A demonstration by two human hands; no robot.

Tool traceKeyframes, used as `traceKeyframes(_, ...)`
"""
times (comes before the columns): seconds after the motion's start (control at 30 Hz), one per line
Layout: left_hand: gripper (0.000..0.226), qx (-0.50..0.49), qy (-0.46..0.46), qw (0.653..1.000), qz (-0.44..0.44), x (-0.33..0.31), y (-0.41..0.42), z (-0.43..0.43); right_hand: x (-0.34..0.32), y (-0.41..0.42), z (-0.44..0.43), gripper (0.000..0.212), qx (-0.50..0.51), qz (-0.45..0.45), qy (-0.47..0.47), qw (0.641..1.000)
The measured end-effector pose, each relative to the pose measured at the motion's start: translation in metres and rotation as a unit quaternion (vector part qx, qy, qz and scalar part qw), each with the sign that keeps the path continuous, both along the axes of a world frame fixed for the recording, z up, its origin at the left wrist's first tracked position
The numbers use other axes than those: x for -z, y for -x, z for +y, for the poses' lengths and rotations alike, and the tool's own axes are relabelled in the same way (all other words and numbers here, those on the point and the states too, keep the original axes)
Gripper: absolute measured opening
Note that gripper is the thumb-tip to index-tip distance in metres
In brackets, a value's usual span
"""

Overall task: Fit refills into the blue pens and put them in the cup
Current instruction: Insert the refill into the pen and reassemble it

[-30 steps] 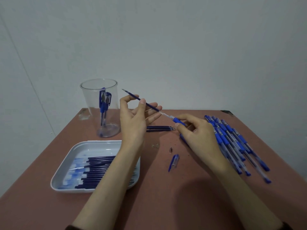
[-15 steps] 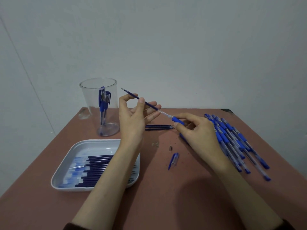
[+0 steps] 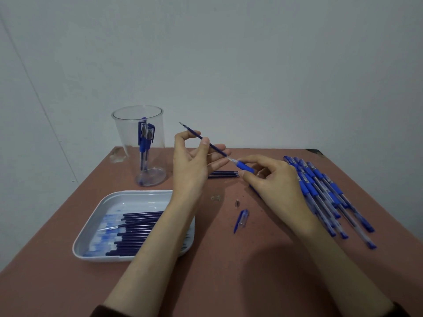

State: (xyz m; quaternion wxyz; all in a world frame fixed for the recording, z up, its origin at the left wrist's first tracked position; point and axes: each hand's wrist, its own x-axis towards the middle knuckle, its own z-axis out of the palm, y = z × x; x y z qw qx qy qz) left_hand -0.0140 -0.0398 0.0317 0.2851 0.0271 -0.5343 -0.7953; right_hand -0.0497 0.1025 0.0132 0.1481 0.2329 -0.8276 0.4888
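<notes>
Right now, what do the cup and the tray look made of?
The cup: clear, glossy plastic, probably; the pens inside show through its wall. The tray: white, smooth plastic by its look; rounded moulded rim with a soft sheen.

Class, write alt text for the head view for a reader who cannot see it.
The left hand pinches a blue refill, its end in the pen barrel gripped by the right hand. A clear cup holds capped pens; a white tray holds refills.
</notes>
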Motion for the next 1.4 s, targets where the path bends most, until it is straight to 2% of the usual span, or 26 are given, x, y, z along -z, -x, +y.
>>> traceKeyframes(0.2, 0.007, 0.038, 0.074, 0.995, -0.05, 0.006, 0.003, 0.005, -0.001, 0.0, -0.002, 0.018, -0.016, -0.018, 0.02, 1.0)
traceKeyframes(0.33, 0.006, 0.075, 0.117, 0.987, -0.082, 0.008, 0.003, 0.008, -0.003, -0.001, -0.003, 0.016, -0.05, -0.075, 0.075, 0.993)
traceKeyframes(0.47, 0.017, 0.104, 0.136, 0.981, -0.094, 0.008, 0.001, 0.006, -0.006, -0.003, -0.003, 0.018, -0.098, -0.206, 0.183, 0.956)
traceKeyframes(0.57, 0.018, 0.085, 0.184, 0.973, -0.107, 0.011, 0.003, 0.001, -0.008, 0.001, 0.0, 0.019, -0.122, -0.26, 0.238, 0.928)
traceKeyframes(0.63, 0.019, 0.057, 0.285, 0.948, -0.131, 0.014, 0.005, -0.002, -0.009, 0.003, 0.002, 0.02, -0.141, -0.274, 0.269, 0.912)
traceKeyframes(0.7, 0.022, 0.069, 0.412, 0.893, -0.166, 0.016, 0.006, -0.005, -0.01, 0.003, 0.003, 0.021, -0.15, -0.281, 0.289, 0.903)
traceKeyframes(0.77, 0.025, 0.102, 0.5, 0.838, -0.192, 0.019, 0.003, -0.004, -0.01, 0.003, 0.005, 0.021, -0.149, -0.285, 0.296, 0.899)
traceKeyframes(0.93, 0.022, 0.126, 0.585, 0.771, -0.22, 0.022, 0.001, -0.001, -0.012, 0.003, 0.004, 0.02, -0.144, -0.279, 0.29, 0.904)
traceKeyframes(1.07, 0.016, 0.111, 0.614, 0.753, -0.209, 0.025, 0.001, 0.001, -0.012, 0.001, 0.003, 0.02, -0.143, -0.281, 0.288, 0.904)
traceKeyframes(1.13, 0.013, 0.085, 0.61, 0.763, -0.195, 0.024, 0.002, 0.001, -0.012, 0.001, 0.003, 0.019, -0.138, -0.28, 0.286, 0.906)
traceKeyframes(1.17, 0.011, 0.058, 0.587, 0.786, -0.184, 0.023, 0.003, 0.0, -0.012, 0.001, 0.003, 0.019, -0.131, -0.278, 0.283, 0.908)
traceKeyframes(1.2, 0.011, 0.028, 0.538, 0.824, -0.175, 0.022, 0.005, -0.002, -0.012, 0.0, 0.002, 0.018, -0.123, -0.271, 0.277, 0.914)
traceKeyframes(1.27, 0.01, 0.013, 0.329, 0.931, -0.156, 0.015, 0.005, -0.007, -0.012, 0.0, 0.001, 0.018, -0.104, -0.242, 0.252, 0.931)
traceKeyframes(1.3, 0.008, 0.03, 0.205, 0.968, -0.14, 0.011, 0.003, -0.009, -0.011, -0.001, 0.001, 0.018, -0.097, -0.222, 0.236, 0.941)
traceKeyframes(1.33, 0.008, 0.051, 0.106, 0.985, -0.123, 0.008, 0.002, -0.01, -0.011, -0.002, 0.0, 0.018, -0.092, -0.202, 0.221, 0.95)
traceKeyframes(1.4, 0.012, 0.074, 0.014, 0.992, -0.105, 0.005, 0.0, -0.011, -0.01, -0.002, -0.001, 0.018, -0.084, -0.17, 0.188, 0.964)
